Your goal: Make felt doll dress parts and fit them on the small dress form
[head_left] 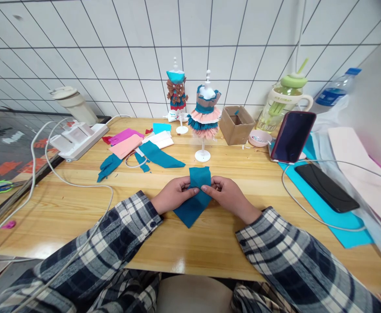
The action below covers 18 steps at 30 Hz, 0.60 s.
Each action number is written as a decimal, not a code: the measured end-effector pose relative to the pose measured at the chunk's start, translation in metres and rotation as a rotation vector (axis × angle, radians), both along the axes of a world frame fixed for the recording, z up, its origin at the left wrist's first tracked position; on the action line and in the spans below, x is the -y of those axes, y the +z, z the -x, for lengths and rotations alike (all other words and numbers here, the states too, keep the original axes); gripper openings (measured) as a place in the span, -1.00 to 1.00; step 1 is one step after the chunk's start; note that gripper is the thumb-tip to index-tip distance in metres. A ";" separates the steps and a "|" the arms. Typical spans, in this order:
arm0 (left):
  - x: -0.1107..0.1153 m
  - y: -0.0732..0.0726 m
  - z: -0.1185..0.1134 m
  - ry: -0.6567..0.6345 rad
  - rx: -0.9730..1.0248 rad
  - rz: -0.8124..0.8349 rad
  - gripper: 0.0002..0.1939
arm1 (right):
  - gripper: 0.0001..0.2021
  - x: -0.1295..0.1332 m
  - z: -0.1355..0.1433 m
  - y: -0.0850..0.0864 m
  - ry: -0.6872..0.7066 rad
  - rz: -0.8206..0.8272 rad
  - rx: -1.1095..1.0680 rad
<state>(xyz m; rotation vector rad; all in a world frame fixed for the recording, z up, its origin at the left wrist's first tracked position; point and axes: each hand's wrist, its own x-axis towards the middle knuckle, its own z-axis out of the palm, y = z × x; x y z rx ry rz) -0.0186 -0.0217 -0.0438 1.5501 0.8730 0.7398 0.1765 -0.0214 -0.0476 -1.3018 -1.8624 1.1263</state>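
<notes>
On the near side of the frilly dress stand point(204, 117), the left hand point(174, 193) and right hand point(229, 194) each pinch one side edge of a blue-green sheet point(195, 203) with thumb and fingers, over the bench point(210, 250). It looks thin, soft and very light, so it may crease or rip; a gentle pinch at the side edges should suit it best. A loose blue-green strip point(159, 155) lies left of the stand, and a brown box point(239, 132) sits just right of it.
</notes>
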 end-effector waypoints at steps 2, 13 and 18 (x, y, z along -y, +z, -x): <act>0.000 0.001 0.000 -0.011 0.018 0.022 -0.63 | -0.73 -0.001 -0.001 -0.001 -0.002 -0.003 0.002; -0.001 -0.002 0.006 -0.039 0.040 0.040 -0.66 | -0.73 -0.002 -0.002 -0.001 0.024 0.023 -0.033; -0.001 0.000 0.004 -0.051 -0.003 0.031 -0.68 | -0.71 -0.002 -0.002 -0.003 0.031 0.031 -0.038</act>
